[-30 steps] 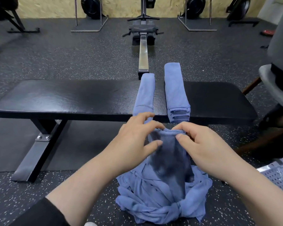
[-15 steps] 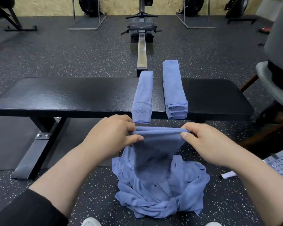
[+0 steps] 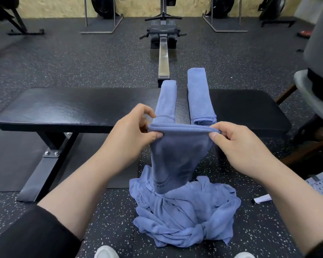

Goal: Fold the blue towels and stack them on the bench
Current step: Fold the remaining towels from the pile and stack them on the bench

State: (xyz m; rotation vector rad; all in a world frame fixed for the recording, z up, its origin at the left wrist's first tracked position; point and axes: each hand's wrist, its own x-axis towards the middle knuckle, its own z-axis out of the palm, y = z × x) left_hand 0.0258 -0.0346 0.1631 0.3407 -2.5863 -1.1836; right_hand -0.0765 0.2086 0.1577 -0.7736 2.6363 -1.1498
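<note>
Pinching a blue towel's [image 3: 181,153] top edge, the left hand [image 3: 131,135] and right hand [image 3: 237,144] hold it up between their fingers; below lies the towel pile [image 3: 185,216], beyond them two folded towels [image 3: 199,94] on the counter [image 3: 73,107].

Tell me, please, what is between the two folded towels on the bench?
In the head view, only a narrow strip of bare black bench shows between the left folded towel and the right folded towel; they lie side by side, apart.
</note>
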